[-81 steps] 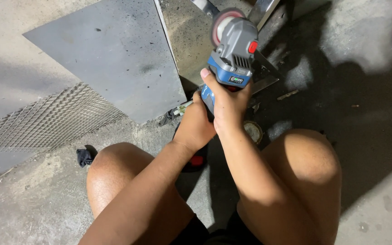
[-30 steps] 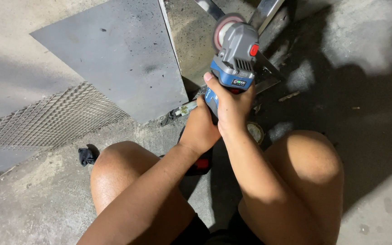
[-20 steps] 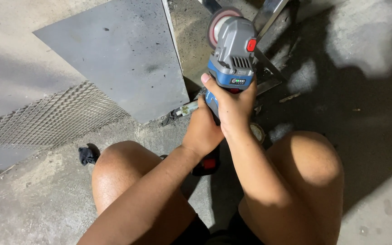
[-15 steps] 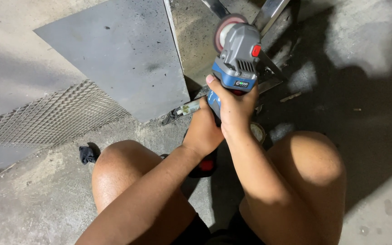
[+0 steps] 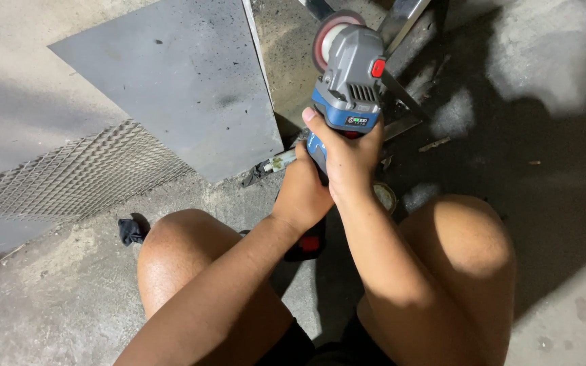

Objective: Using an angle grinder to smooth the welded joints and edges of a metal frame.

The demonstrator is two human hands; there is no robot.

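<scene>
Blue-and-grey cordless grinder [image 5: 348, 81], red switch on its head, reddish disc at the far end, pointing away, held upright above dusty concrete floor [image 5: 55, 298].

The grinder [image 5: 348, 85] has a grey head, a blue band round its body and a red button, and its disc [image 5: 325, 37] is reddish with a pale centre. The metal sheet [image 5: 171, 85] is flat grey flecked with black specks. The mesh [image 5: 69, 176] is pale grey in a raised diamond pattern. The floor [image 5: 55, 298] is mottled grey concrete with whitish patches
</scene>
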